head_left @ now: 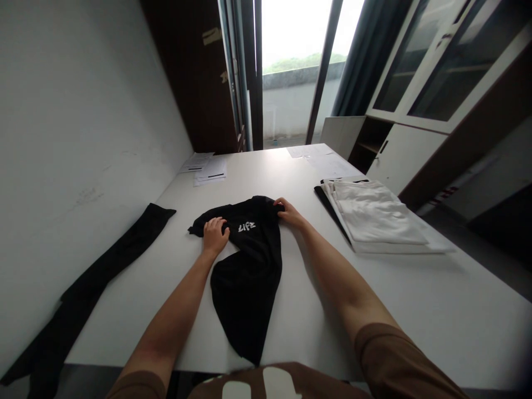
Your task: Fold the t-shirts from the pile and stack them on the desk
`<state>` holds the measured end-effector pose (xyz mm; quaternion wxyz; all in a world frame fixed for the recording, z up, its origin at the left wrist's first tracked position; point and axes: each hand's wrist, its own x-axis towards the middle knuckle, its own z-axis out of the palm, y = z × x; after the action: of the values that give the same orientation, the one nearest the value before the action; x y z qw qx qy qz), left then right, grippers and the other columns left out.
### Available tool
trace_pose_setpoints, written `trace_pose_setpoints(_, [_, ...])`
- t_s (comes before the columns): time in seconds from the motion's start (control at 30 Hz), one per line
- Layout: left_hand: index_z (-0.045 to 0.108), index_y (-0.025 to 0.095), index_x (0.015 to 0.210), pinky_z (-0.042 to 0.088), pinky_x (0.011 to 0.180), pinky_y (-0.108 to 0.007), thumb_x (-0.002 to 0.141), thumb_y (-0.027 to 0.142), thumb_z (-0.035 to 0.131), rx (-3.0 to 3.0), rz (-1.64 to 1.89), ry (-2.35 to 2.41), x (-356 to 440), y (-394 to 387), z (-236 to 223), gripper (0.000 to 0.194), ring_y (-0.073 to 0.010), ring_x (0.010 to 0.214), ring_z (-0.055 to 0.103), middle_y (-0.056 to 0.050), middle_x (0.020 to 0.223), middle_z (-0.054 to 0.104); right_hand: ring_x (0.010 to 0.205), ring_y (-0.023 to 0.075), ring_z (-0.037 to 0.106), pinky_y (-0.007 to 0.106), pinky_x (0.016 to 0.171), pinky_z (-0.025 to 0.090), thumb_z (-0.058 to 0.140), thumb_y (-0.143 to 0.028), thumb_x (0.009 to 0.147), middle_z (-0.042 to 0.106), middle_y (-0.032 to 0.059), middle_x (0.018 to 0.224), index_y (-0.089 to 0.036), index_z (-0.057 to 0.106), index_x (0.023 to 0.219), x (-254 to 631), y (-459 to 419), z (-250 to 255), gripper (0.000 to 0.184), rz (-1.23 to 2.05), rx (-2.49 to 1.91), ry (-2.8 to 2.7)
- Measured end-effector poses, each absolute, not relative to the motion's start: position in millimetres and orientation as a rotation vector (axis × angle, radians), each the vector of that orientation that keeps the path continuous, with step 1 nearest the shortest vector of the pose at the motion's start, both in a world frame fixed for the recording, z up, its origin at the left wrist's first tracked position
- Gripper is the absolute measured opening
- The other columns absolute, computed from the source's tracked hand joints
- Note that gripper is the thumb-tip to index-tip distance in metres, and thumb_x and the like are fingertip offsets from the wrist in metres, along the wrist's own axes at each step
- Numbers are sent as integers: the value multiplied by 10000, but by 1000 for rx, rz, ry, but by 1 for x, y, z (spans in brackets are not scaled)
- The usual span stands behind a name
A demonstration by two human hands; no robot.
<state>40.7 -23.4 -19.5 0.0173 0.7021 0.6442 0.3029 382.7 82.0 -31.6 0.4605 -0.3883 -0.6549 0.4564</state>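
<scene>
On the white table (pixel 307 310) in front of me lies a rumpled black garment (pixel 249 266) with white lettering near its top; its lower part narrows to a point by the near edge. My left hand (pixel 215 235) rests on its upper left part, fingers bent over the cloth and the thumb to the right of them, with fabric between. At the upper right corner my right hand (pixel 287 213) pinches the garment's edge between thumb and fingers. The fingertips of both hands are partly hidden in the dark cloth.
A long black piece of clothing (pixel 112 257) lies along the left side and hangs over the near edge. Folded white clothes (pixel 374 213) are stacked on black cloth at the right. Paper sheets (pixel 211 168) lie at the back left, more papers (pixel 328 160) at the back right.
</scene>
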Motion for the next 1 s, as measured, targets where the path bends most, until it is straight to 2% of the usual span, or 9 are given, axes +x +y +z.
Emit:
trace_pose_setpoints(0.1, [691,211,1082,434,1074,-391,896,145,519,2309,820,1976,47,-30,-8,262,-264,1165,601,-91,1175,701,670,152,516,263,585,400,567,-212,579,650,-9,894,-253,596,1153,383,83,-33,576,1140,-931,-1597])
trace_pose_setpoints(0.17, [691,220,991,469,944,-342,890,112,483,2308,733,1975,49,-33,-3,255,-241,1022,645,-71,1044,717,656,148,531,265,579,421,576,-219,594,662,-11,911,-264,596,1230,383,84,-34,638,1144,-935,-1580])
trace_pose_setpoints(0.33, [694,249,913,416,744,-321,892,124,478,2172,409,2127,47,-33,-1,251,-248,832,674,-55,880,735,595,137,521,255,539,422,633,-289,668,654,-35,796,-249,556,1367,383,88,-38,705,1117,-1028,-1444])
trace_pose_setpoints(0.47, [701,242,863,402,731,-327,895,142,500,2166,336,2135,47,-32,-3,227,-259,781,672,-70,810,725,650,157,581,268,580,464,672,-377,721,694,-10,806,-217,622,1288,383,94,-42,591,1096,-1092,-1425])
trace_pose_setpoints(0.6, [695,236,898,438,787,-342,943,176,470,2235,403,2101,49,-31,-5,237,-261,859,662,-81,868,720,658,166,600,278,604,487,689,-424,733,700,-10,767,-218,692,1170,381,95,-42,483,1048,-1131,-1467])
trace_pose_setpoints(0.73, [685,217,923,465,937,-368,942,169,476,2309,494,2065,47,-28,-11,216,-266,1035,628,-98,1013,711,646,171,606,282,600,497,693,-471,713,688,-12,735,-218,708,1067,380,92,-38,435,1073,-1121,-1342])
trace_pose_setpoints(0.83, [691,193,1059,457,1046,-399,907,164,532,2335,641,2014,45,-24,-21,222,-279,1153,607,-115,1175,696,650,175,609,281,584,495,707,-501,678,675,-13,730,-222,693,978,380,91,-34,410,1045,-1138,-1189])
trace_pose_setpoints(0.9, [635,175,1268,427,1118,-436,893,187,579,2345,767,1953,43,-21,-29,379,-295,1240,587,-132,1308,662,648,176,607,282,574,496,719,-499,659,666,-17,727,-226,676,968,381,90,-31,415,1089,-1127,-1096])
trace_pose_setpoints(1.0, [442,169,1512,402,1148,-483,899,250,630,2364,839,1867,43,-19,-37,646,-318,1295,570,-158,1405,616,656,175,604,287,585,507,730,-429,638,663,-26,741,-237,642,988,382,88,-28,409,1231,-1059,-976])
